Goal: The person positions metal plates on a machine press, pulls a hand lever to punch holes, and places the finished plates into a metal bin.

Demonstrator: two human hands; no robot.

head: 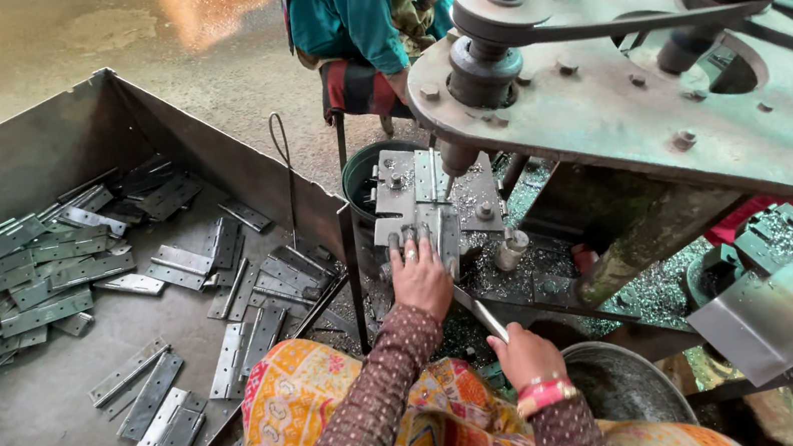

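Note:
My left hand [420,273] rests with fingers spread on a metal hinge piece [423,212] lying in the steel jig [390,204] under the drill spindle [457,157] of a belt-driven machine [623,94]. My right hand [525,353] is closed around a slim metal lever handle [485,317] that slants up toward the jig. Both arms wear brown dotted sleeves, and pink bangles circle the right wrist.
A large sheet-metal tray [238,162] on the left holds several grey hinges [41,287]. A round metal bowl [628,386] sits by my right wrist. Metal shavings [657,292] litter the machine base. Another person in teal [345,7] sits beyond the machine.

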